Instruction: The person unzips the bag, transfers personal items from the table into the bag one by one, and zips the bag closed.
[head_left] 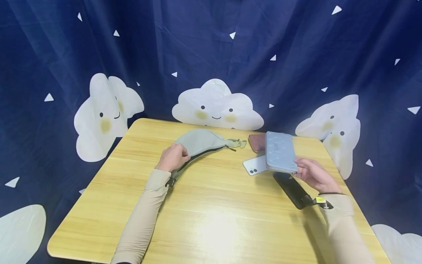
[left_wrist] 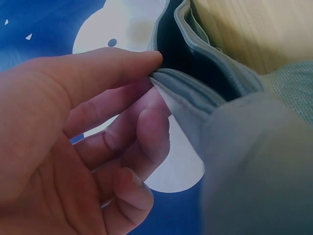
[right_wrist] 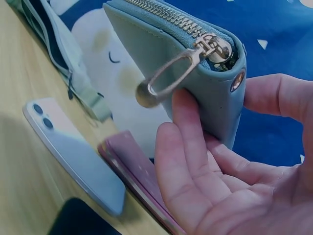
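Note:
A pale grey-green belt bag (head_left: pixel 201 141) lies on the table with its zip undone. My left hand (head_left: pixel 173 157) pinches the bag's opening edge at its left end; in the left wrist view the thumb and index finger grip the fabric beside the dark opening (left_wrist: pixel 181 54). Raised above the table on the right is a light blue zip wallet (head_left: pixel 280 150), held at its lower right corner by my right hand (head_left: pixel 314 174). The right wrist view shows the wallet's gold zip pull (right_wrist: pixel 171 76) hanging near the fingers.
Behind and below the wallet lie a white phone (head_left: pixel 254 166) and a maroon wallet (head_left: pixel 256 143). A long black object (head_left: pixel 290 189) lies nearer my right wrist. The bag's strap and buckle (head_left: pixel 240 143) point toward the maroon wallet. A dark blue curtain (head_left: pixel 211 44) hangs behind the wooden table (head_left: pixel 197 205).

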The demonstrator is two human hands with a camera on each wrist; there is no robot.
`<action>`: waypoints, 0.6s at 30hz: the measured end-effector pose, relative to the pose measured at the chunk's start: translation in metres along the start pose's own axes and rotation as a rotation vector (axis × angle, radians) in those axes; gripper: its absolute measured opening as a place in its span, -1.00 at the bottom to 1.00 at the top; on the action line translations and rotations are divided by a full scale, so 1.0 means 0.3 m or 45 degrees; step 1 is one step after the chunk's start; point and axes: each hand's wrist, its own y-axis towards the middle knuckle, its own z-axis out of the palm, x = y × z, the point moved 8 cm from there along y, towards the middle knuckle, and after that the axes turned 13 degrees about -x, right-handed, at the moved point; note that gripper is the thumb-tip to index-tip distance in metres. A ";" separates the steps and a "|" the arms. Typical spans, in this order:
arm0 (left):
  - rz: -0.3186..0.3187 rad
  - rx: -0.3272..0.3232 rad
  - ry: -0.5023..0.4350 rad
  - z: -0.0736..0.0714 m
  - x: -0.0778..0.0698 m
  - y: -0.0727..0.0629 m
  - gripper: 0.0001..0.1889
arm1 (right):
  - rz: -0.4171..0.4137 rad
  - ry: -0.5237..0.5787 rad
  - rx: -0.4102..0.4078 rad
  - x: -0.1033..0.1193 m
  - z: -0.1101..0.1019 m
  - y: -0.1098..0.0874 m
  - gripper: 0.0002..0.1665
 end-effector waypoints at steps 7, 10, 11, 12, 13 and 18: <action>0.001 -0.003 0.000 0.001 0.004 -0.004 -0.85 | 0.009 -0.053 -0.013 -0.025 0.053 0.026 -0.58; 0.001 0.001 0.001 0.001 0.004 -0.004 -0.84 | 0.030 -0.048 -0.025 -0.037 0.076 0.036 -0.59; 0.001 0.001 0.002 0.000 0.003 -0.004 -0.84 | 0.038 -0.046 -0.033 -0.040 0.083 0.039 -0.60; 0.001 0.001 0.003 -0.001 0.002 -0.003 -0.84 | 0.049 -0.043 -0.040 -0.044 0.091 0.043 -0.61; 0.000 0.003 0.003 -0.001 0.001 -0.003 -0.83 | 0.057 -0.038 -0.041 -0.048 0.099 0.046 -0.61; -0.002 0.007 0.005 -0.002 -0.002 -0.001 -0.82 | 0.062 -0.056 -0.032 -0.069 0.143 0.070 -0.63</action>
